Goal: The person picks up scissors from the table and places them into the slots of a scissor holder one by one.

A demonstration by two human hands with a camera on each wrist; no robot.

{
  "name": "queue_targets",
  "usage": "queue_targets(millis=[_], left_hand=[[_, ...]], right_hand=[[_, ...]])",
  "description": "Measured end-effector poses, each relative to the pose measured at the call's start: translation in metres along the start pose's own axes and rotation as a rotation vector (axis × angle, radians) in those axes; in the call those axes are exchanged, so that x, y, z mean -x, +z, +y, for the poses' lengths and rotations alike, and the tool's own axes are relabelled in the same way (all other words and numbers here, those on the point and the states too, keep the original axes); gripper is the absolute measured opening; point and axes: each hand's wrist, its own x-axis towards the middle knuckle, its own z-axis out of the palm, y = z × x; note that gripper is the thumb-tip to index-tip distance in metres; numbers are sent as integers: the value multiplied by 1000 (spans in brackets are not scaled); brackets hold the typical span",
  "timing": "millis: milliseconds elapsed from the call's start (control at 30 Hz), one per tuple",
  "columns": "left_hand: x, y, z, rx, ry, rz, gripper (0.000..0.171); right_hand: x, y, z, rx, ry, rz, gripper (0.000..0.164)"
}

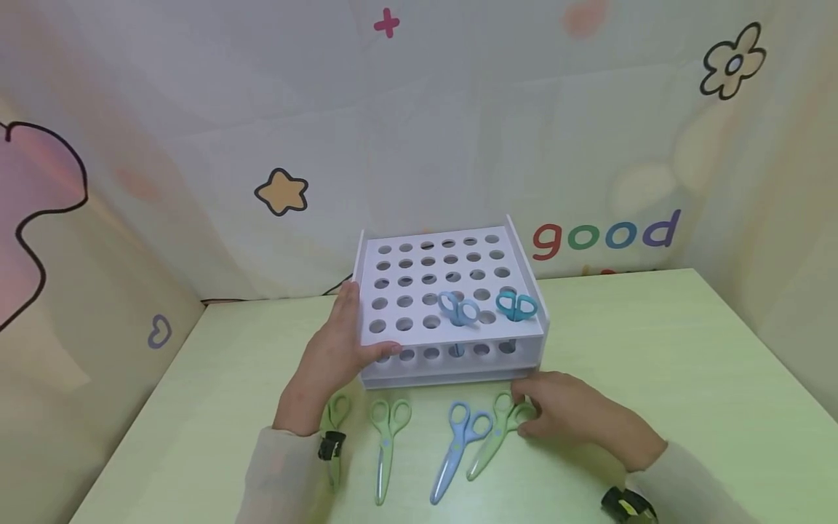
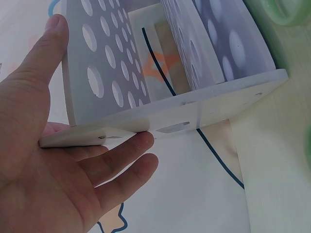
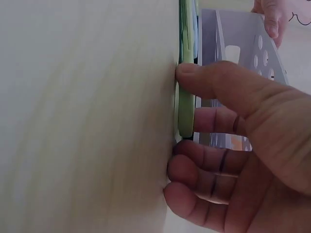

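- Green scissors (image 1: 500, 431) lie on the worktop (image 1: 622, 349), rightmost of those laid out, just in front of the white rack (image 1: 419, 337).
- Right hand (image 1: 566, 407) is nearly closed, thumb and index finger pinching the handle; a hold so near its edge could slip, I'd say, letting the pair twist or drop.
- Blue scissors (image 1: 456, 445) sit just beside them, touching or not I can't tell, so a leftward sweep might drag them along.
- Left hand (image 1: 337, 356) grips the rack's left side, thumb over the front edge; if that slackens, a knock could shift the rack.
- Teal scissors (image 1: 515, 308) and tilted light-blue scissors (image 1: 456, 310) stand in holes nearby; a passing hand might catch their handles.
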Motion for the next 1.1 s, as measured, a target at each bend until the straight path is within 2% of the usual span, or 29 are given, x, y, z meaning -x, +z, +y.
queue_targets(millis=[233,467,800,1100], left_hand=[[0,0,0,-11,0,2,126],[0,0,0,-14,-3,-2,127],[-1,0,1,-25,-17,-6,126],[-1,0,1,-23,-13,-5,126]], right_hand=[[0,-3,8,-102,-43,25,29],[-1,-3,9,-157,-8,18,30],[0,-6,9,-121,25,62,28],[2,-18,2,-109,101,76,26]])
